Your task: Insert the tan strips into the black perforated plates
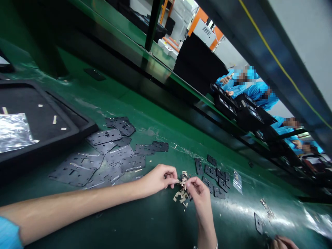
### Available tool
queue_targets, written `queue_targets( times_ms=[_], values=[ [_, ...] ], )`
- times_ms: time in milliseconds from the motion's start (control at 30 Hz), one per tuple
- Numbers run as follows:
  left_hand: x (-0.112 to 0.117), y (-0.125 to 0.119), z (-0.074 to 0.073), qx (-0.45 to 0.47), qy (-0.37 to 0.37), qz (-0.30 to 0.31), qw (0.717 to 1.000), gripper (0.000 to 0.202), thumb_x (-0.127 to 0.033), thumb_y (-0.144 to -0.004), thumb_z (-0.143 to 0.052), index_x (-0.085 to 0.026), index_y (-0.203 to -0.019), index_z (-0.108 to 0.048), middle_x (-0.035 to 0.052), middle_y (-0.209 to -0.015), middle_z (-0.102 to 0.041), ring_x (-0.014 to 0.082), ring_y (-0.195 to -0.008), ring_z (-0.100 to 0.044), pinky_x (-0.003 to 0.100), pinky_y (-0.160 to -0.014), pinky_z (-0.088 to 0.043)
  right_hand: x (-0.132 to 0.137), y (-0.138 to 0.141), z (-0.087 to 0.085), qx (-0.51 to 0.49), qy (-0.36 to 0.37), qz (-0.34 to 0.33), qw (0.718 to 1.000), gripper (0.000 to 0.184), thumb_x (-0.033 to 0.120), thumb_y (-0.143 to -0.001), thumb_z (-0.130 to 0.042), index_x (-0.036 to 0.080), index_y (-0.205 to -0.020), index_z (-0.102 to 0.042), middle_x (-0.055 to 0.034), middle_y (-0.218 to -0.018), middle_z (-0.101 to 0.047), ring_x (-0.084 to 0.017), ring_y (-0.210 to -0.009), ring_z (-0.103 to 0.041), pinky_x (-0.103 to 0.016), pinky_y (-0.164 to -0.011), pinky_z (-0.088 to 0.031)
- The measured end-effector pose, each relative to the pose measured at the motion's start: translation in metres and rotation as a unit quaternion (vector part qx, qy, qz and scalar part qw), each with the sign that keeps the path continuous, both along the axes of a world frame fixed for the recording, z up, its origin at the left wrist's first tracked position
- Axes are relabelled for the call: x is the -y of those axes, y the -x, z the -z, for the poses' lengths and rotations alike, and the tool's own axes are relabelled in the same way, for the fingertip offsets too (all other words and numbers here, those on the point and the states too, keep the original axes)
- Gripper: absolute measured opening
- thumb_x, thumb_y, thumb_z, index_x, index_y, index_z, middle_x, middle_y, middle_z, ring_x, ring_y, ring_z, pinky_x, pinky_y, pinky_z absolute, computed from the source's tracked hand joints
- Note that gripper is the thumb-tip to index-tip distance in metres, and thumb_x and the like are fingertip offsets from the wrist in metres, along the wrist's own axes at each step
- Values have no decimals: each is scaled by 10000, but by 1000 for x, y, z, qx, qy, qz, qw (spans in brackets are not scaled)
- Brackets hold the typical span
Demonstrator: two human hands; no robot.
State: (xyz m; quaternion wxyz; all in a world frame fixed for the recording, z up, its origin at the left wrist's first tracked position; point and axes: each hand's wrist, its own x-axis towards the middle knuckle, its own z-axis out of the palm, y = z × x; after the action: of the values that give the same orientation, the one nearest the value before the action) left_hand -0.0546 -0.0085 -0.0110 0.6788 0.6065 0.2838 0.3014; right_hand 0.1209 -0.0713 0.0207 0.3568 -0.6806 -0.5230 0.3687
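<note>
My left hand (158,178) and my right hand (198,189) meet over the green work surface (145,221), fingers pinched on a small cluster of tan and black parts (183,188). Tan scraps hang and lie just below the pinch. A heap of flat dark perforated sheets (109,155) lies to the left of my left hand. Several small black rectangular pieces (214,174) lie in rows to the right of my right hand.
A black tray (52,131) with a silver foil bag (14,131) sits at the far left. A small clear bag (237,180) and a loose black piece (258,223) lie to the right. Another hand (284,243) shows bottom right. People in blue coats (249,86) work at the back.
</note>
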Motion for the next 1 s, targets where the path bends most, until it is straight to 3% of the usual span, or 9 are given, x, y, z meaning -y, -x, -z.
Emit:
queue_targets(
  times_ms=[100,233,300,400,600,700,833,900,1000],
  values=[
    [-3,-1,3,54,97,20,994,200,-317,-753,-573,-133,-698,-517,1,-595,-610,60,-427,-424,176,-433,-328,0,-18,2,110,4,-6,994,200,368,-752,-576,174,-702,-576,8,-603,-540,-109,-513,-452,-205,-475,-339],
    [-5,-2,7,94,146,14,985,246,-359,-738,-598,-130,-730,-510,22,-627,-622,57,-418,-433,154,-354,-240,-4,-25,-1,281,-4,-34,959,112,284,-725,-590,206,-782,-647,-4,-658,-606,-138,-561,-500,-233,-536,-379],
    [-6,-1,7,109,144,7,984,246,-362,-750,-588,-128,-742,-516,23,-636,-621,58,-427,-442,152,-351,-241,-8,-15,-5,274,-30,-16,961,137,307,-754,-572,206,-800,-651,-11,-695,-626,-138,-575,-511,-232,-537,-390],
    [-5,0,3,114,133,-10,985,239,-360,-770,-565,-125,-753,-529,18,-628,-604,62,-435,-439,152,-350,-230,-15,13,-9,189,-61,-30,980,181,336,-784,-558,184,-808,-653,-25,-711,-633,-133,-589,-522,-221,-508,-389],
    [-6,6,-11,97,65,-62,991,182,-287,-801,-513,-115,-773,-563,18,-663,-581,78,-502,-451,185,-454,-334,-23,42,-5,148,-155,-5,977,162,308,-801,-561,166,-779,-637,-35,-737,-610,-126,-601,-502,-229,-532,-386],
    [-9,10,-13,21,-34,-84,996,127,-255,-795,-513,-141,-790,-569,-7,-674,-552,98,-583,-478,197,-532,-358,-27,39,-5,174,-168,-22,970,151,287,-817,-540,171,-766,-622,-39,-763,-603,-138,-655,-521,-231,-546,-388],
    [-12,12,-9,-96,-156,-92,979,126,-262,-831,-467,-181,-770,-542,-34,-636,-518,114,-594,-471,209,-554,-327,-31,38,-3,234,-182,-62,953,133,244,-835,-512,181,-774,-612,-29,-757,-596,-134,-653,-506,-242,-577,-386],
    [-13,13,-8,-105,-176,-88,975,185,-241,-859,-417,-180,-725,-529,-37,-616,-509,113,-588,-466,215,-575,-325,-31,40,0,238,-190,-58,951,137,247,-837,-508,180,-775,-610,-28,-754,-597,-131,-639,-498,-244,-578,-384],
    [-14,13,-8,-66,-149,-79,983,207,-231,-864,-410,-171,-707,-532,-39,-608,-496,104,-574,-449,205,-563,-317,-29,43,5,186,-174,-12,967,142,288,-825,-526,176,-810,-613,-33,-777,-609,-126,-621,-505,-237,-558,-397]
  ],
)
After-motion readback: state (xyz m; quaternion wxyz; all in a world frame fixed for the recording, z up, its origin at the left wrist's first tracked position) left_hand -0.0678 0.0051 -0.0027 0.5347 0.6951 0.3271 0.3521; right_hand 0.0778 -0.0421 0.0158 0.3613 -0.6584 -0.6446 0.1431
